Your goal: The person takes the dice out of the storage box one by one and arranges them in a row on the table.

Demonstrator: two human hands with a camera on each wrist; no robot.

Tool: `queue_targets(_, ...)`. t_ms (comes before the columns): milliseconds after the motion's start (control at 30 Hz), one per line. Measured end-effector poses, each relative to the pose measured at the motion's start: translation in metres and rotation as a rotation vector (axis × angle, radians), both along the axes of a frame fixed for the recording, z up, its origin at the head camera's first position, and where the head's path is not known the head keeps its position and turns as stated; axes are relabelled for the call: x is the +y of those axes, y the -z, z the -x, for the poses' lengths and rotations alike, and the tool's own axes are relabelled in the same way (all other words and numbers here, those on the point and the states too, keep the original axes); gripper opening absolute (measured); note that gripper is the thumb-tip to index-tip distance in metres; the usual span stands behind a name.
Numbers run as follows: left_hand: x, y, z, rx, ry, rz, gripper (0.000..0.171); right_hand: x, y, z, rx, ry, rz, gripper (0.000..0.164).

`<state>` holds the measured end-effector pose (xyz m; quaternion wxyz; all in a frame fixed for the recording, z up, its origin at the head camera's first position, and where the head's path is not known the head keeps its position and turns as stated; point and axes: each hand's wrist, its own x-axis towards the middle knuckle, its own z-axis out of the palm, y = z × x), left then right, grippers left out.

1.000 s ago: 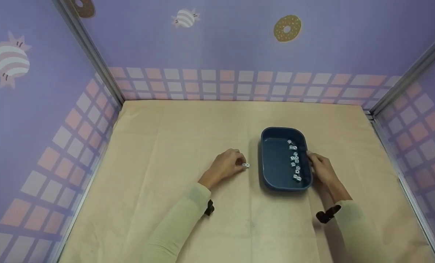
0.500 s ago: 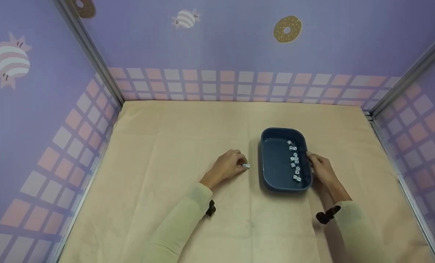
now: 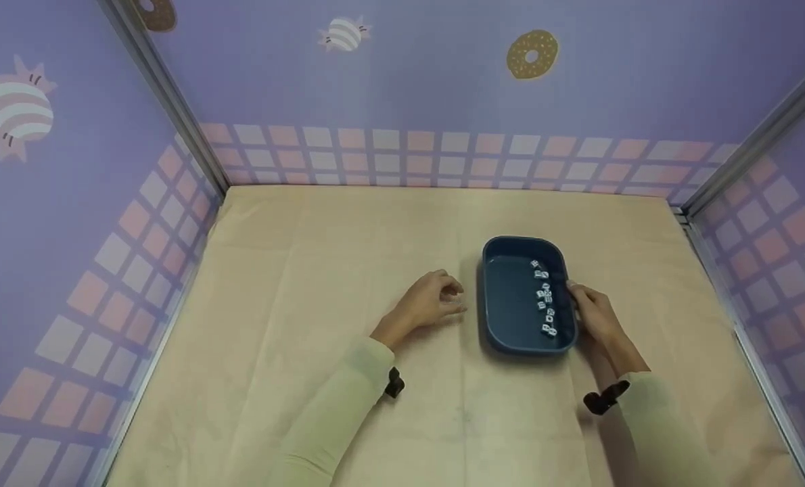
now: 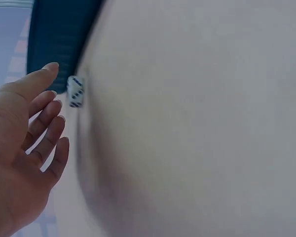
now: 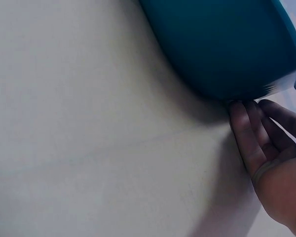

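Note:
My left hand [image 3: 424, 301] hovers left of a dark blue rectangular box [image 3: 511, 331], thumb and fingers parted. In the left wrist view, white dice [image 4: 75, 92] with dark pips show just beyond the fingertips [image 4: 50, 67], with a gap between them and the hand. The head view gives only a faint blur between thumb and forefinger. My right hand [image 3: 597, 314] grips the box by its right wall. Its thumb is up at the rim, while the other fingers [image 5: 242, 121] touch low on the outside. Several white dice [image 3: 544, 294] lie inside, gathered along the box's right side.
Beige cloth [image 3: 348, 250] covers the table. Purple patterned panels [image 3: 409, 81] stand at the back and both sides, joined by grey metal posts [image 3: 179, 108]. Each wrist carries a small black device [image 3: 602, 399].
My left thumb and fingers have spread apart, letting go of the dice they pinched earlier. The right hand and the box have stayed where they were.

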<state>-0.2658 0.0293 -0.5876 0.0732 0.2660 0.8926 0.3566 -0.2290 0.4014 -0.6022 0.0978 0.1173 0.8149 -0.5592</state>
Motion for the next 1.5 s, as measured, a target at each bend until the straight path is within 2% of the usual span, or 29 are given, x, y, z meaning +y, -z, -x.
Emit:
queue_targets(233, 0.028, -0.024, -0.008, 0.078, 0.057, -0.092, 0.04, 0.001, -0.001, -0.001, 0.027, -0.02, -0.025, 0.088)
queue_targets(433, 0.054, -0.035, -0.017, 0.101, 0.113, -0.115, 0.037, 0.001, -0.003, 0.0, -0.004, -0.019, -0.001, 0.085)
queue_targets(733, 0.089, -0.032, -0.028, 0.095, 0.158, -0.095, 0.039, 0.003, -0.011, 0.004, -0.01, -0.039, 0.11, 0.063)
queue_targets(867, 0.103, -0.031, -0.029, 0.08, 0.175, -0.074, 0.04, 0.007, -0.017, 0.004, -0.059, -0.03, 0.201, 0.062)
queue_targets(1100, 0.118, -0.031, -0.027, 0.063, 0.19, -0.027, 0.04, 0.019, -0.022, 0.009, -0.169, -0.109, 0.33, 0.058)
queue_targets(1300, 0.126, -0.029, -0.022, 0.031, 0.243, 0.012, 0.035, 0.018, -0.02, 0.011, -0.192, -0.099, 0.352, 0.05)
queue_targets(1500, 0.137, -0.029, -0.021, 0.07, 0.312, 0.051, 0.03, 0.016, -0.02, 0.007, -0.167, -0.085, 0.334, 0.05)
